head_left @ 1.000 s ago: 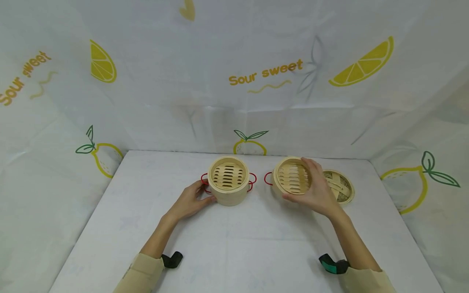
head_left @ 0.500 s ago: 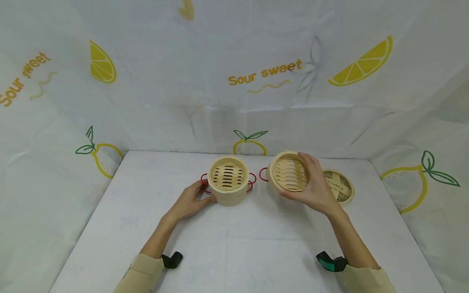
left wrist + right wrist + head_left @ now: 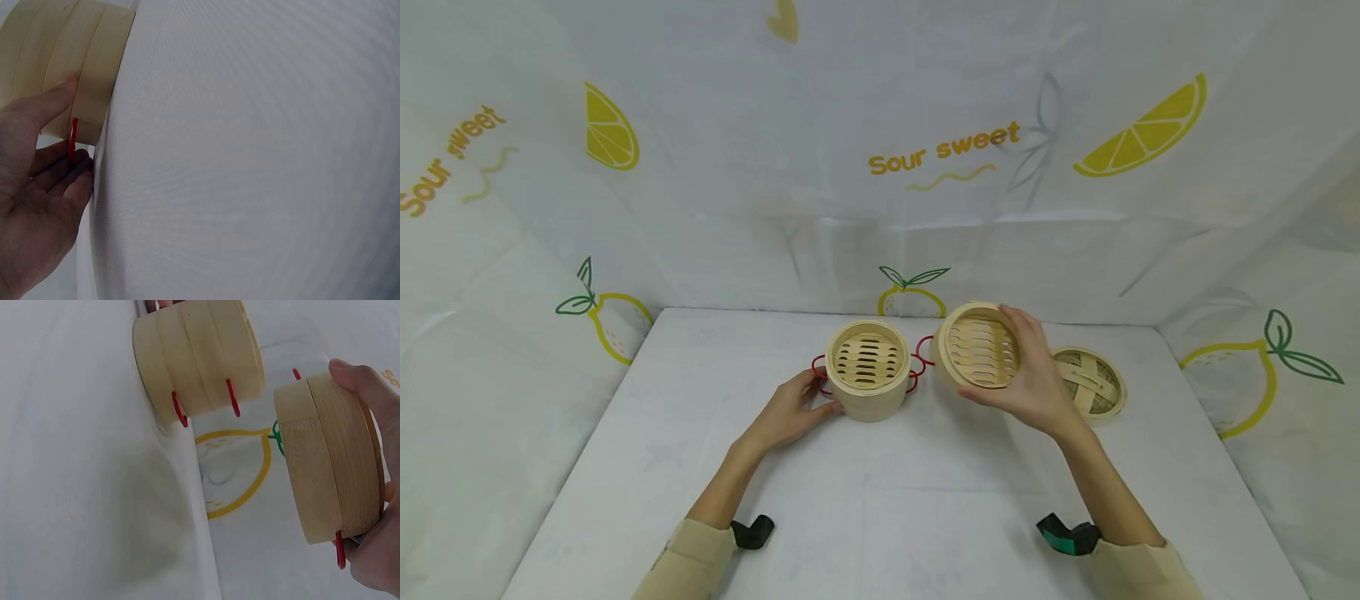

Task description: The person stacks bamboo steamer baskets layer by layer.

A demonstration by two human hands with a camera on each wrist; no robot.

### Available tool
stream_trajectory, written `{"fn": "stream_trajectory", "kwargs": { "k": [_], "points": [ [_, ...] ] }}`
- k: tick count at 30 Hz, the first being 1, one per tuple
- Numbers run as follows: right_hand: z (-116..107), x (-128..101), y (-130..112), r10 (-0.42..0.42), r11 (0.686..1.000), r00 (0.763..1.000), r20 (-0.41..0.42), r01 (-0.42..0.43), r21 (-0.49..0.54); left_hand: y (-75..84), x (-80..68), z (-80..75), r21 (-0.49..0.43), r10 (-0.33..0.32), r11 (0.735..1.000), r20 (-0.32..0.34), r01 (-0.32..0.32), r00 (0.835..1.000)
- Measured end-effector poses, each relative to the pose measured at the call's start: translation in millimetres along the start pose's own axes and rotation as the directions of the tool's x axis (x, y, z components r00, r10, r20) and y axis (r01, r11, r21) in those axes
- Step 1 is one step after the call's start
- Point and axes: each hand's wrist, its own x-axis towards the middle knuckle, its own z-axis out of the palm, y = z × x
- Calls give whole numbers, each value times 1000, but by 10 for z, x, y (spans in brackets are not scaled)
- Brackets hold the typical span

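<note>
Two bamboo steamer baskets with red side handles stand stacked (image 3: 868, 406) on the table in the head view. My left hand (image 3: 786, 413) holds the stack's left side, its thumb against the wall in the left wrist view and its fingers by a red handle (image 3: 73, 139). A third bamboo steamer basket (image 3: 983, 350) is in my right hand (image 3: 1032, 385), gripped across its right side. It is raised off the table and tilted, slatted floor facing me, its left handle close to the stack's right handles. In the right wrist view its outer wall (image 3: 334, 456) faces the stack.
A round woven bamboo lid (image 3: 1090, 383) lies on the table behind my right hand. The white cloth-covered table (image 3: 880, 517) meets a white lemon-print backdrop (image 3: 760, 192) right behind the steamers.
My right hand has lifted the third basket, moved it left towards the stack and tilted it more. More of the lid shows. My left hand and the stack stay put.
</note>
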Motion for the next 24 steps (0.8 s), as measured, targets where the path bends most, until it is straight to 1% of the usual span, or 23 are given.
{"fn": "stream_trajectory", "kwargs": {
  "k": [6, 11, 18, 24],
  "points": [
    [80, 33, -82, -17, 999, 1000, -14, 18, 30, 15, 0, 0, -10, -1, 1000, 1, 1, 1000],
    [139, 53, -143, -33, 998, 999, -3, 33, 50, 16, -2, 4, -6, 0, 1000, 0, 0, 1000],
    [170, 61, -187, -9, 999, 1000, 17, 9, 45, 20, 0, 5, -17, -9, 1000, 8, 9, 1000],
    [215, 66, -221, -24, 997, 1000, -11, 25, 71, 4, 1, 2, -6, 0, 1000, 0, 0, 1000]
  ]
}}
